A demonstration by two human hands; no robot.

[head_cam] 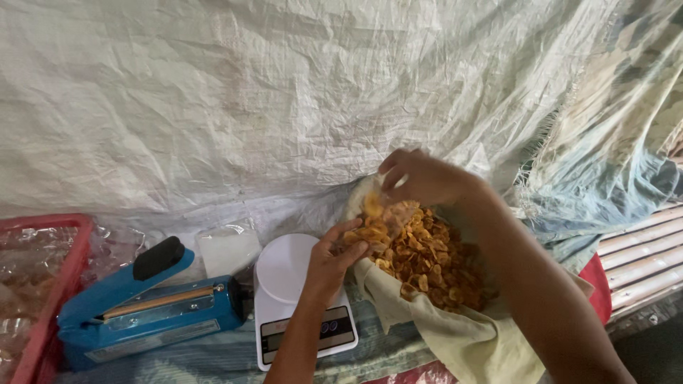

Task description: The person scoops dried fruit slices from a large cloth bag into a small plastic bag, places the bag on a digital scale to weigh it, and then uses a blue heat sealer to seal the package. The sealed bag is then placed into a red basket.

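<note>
- Pinching the clear bag (380, 206) open with my left hand (329, 264) beside the chips (427, 259)
- My right hand (420, 176) clutches chips above its mouth; drop them slowly, straight in

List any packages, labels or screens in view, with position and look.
Scale: centre, white, round platform; small dark screen on its front, partly behind the left hand.
Heat sealer: left, blue with black handle; pale label strip along its side.
Clear bags: far left, in a red basket.
</note>
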